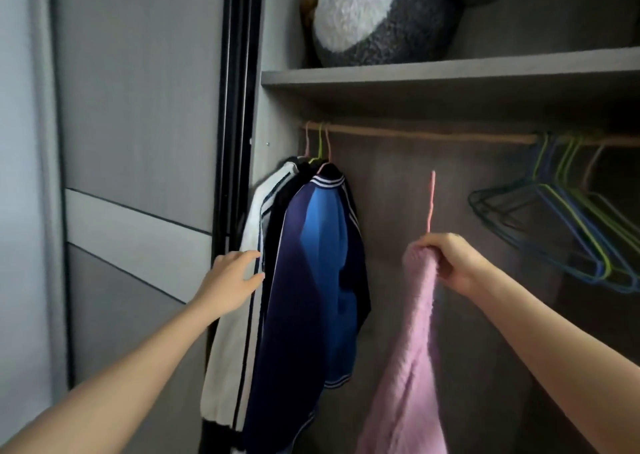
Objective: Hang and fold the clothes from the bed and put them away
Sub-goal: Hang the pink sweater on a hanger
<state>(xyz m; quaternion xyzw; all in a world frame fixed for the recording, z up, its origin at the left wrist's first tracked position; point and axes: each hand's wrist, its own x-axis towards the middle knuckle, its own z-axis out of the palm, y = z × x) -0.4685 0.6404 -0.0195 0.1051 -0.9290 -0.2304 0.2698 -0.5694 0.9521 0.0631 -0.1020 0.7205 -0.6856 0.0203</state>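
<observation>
Wardrobe (491, 332) rail (415, 135): white jacket (228, 367), black garment (277, 204), blue jacket (311, 280) hung at left; empty hangers (568, 218) bunched at right | upper shelf (450, 72): plush toy (381, 17) | right hand (450, 263) grip clamped on pink sweater (412, 349) collar, pink hanger (431, 197) hook below rail, unhooked | left hand (232, 280) grip apart, fingers touching white jacket.

Soft light falls on the door (138, 107) at the left, which looks pale. It is dim and shadowy under the shelf (450, 69). Straight lines bend near the edges, and everything looks a little fuzzy.
</observation>
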